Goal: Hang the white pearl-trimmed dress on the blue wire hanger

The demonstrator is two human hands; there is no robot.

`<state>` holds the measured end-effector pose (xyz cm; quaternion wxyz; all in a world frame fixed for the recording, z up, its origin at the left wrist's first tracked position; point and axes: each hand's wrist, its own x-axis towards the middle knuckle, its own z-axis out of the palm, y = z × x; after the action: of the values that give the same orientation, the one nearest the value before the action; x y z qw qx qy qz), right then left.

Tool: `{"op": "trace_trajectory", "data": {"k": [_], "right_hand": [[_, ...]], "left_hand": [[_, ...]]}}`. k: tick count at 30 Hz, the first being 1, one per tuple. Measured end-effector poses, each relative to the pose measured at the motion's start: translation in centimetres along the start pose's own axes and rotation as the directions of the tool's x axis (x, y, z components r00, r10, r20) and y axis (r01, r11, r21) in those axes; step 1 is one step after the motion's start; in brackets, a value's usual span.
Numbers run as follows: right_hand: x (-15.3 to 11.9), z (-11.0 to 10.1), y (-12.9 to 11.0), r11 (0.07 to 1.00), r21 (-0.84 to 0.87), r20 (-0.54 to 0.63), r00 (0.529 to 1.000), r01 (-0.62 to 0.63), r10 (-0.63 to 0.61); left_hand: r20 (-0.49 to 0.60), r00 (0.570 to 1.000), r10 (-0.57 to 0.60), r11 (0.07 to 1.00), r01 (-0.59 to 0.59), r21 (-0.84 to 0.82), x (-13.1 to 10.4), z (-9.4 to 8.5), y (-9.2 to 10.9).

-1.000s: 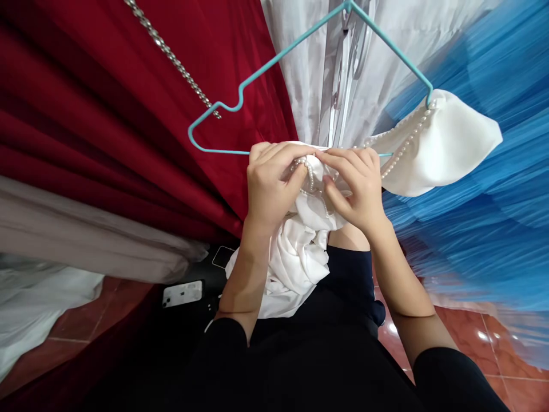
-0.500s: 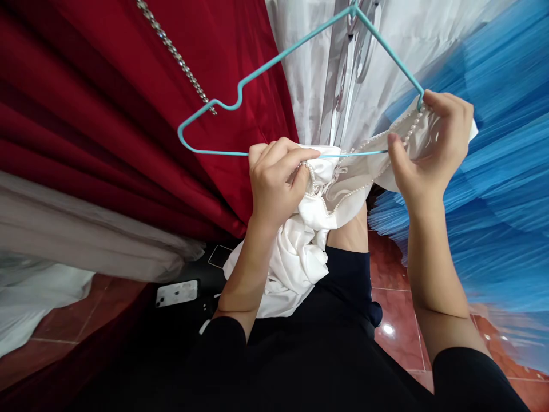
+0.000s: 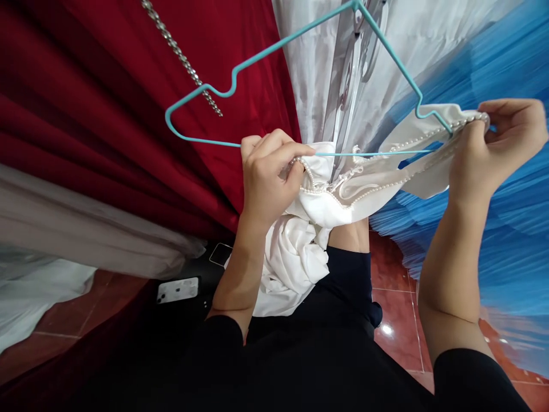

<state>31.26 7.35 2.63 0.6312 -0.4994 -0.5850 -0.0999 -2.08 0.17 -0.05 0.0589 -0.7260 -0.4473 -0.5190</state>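
A light blue hanger (image 3: pixel 295 37) is held up in front of me. My left hand (image 3: pixel 272 171) is closed round its bottom bar together with the beaded edge of a white garment (image 3: pixel 295 252). Out to the right, my right hand (image 3: pixel 497 143) pinches the garment's pearl-trimmed strap and stretches it past the hanger's right end. That end of the hanger lies inside the strap's opening. The rest of the white cloth is bunched over my lap.
Red fabric (image 3: pixel 240 114) with a rhinestone chain (image 3: pixel 184 60) hangs on the left, white cloth (image 3: pixel 309 74) behind the hanger, blue tulle (image 3: pixel 514 229) on the right. A phone (image 3: pixel 178 290) lies on a black surface at lower left, above red floor tiles (image 3: pixel 397 332).
My right hand has moved right, off the hanger's corner, pulling the strap outward with it. The hanger's right end now shows uncovered. My left hand has shifted slightly left.
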Motion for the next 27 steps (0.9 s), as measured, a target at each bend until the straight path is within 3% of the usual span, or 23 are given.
{"op": "trace_trajectory", "data": {"k": [4,6,8,10,12,14,16,18,20,22,25,27], "right_hand": [[-3.2,-0.8,0.9,0.989,0.038,0.061,0.989,-0.141,0.138],[-5.7,-1.0,0.5,0.974,0.062,0.140,0.969,-0.216,0.206],[-8.1,-1.0,-0.3,0.980,0.032,0.262,0.948,-0.194,0.179],[-9.8,-0.8,-1.3,0.999,0.032,0.381,0.924,0.010,-0.021],[-10.6,-0.3,-2.4,0.953,0.099,0.413,0.860,0.286,-0.301],[-10.4,0.2,-3.7,0.859,0.143,0.317,0.800,0.491,-0.510],[-9.6,0.8,-5.0,0.817,0.120,0.218,0.788,0.564,-0.576],[-8.9,1.4,-6.2,0.861,0.108,0.240,0.827,0.497,-0.508],[-8.4,1.8,-7.1,0.931,0.103,0.338,0.868,0.351,-0.365],[-8.3,2.1,-7.8,0.965,0.084,0.404,0.877,0.248,-0.261],[-8.3,2.2,-8.3,0.970,0.064,0.412,0.879,0.233,-0.239],[-8.2,2.0,-8.3,0.962,0.072,0.378,0.885,0.264,-0.271]], "left_hand": [[0.029,0.998,-0.052,0.998,0.052,-0.020,-0.1,0.4,0.3],[0.044,0.996,-0.075,0.996,0.077,-0.043,-0.2,0.8,0.6],[0.039,0.995,-0.087,0.994,0.089,-0.056,-0.2,1.2,0.8],[0.043,0.994,-0.101,0.994,0.102,-0.043,-0.1,1.5,1.1],[0.056,0.992,-0.109,0.994,0.110,-0.021,-0.1,1.6,1.2],[0.067,0.992,-0.109,0.994,0.110,-0.007,-0.1,1.4,1.3],[0.076,0.992,-0.105,0.994,0.105,0.001,-0.1,1.2,1.3],[0.081,0.992,-0.098,0.995,0.097,0.006,-0.2,1.0,1.2],[0.068,0.995,-0.078,0.997,0.078,0.000,-0.3,0.8,1.2],[0.045,0.998,-0.045,0.999,0.046,-0.011,-0.3,0.7,1.1],[0.027,0.999,0.023,1.000,-0.023,-0.018,-0.6,0.7,1.3],[-0.051,0.998,0.035,0.999,-0.034,0.017,-1.2,0.8,1.3]]}}
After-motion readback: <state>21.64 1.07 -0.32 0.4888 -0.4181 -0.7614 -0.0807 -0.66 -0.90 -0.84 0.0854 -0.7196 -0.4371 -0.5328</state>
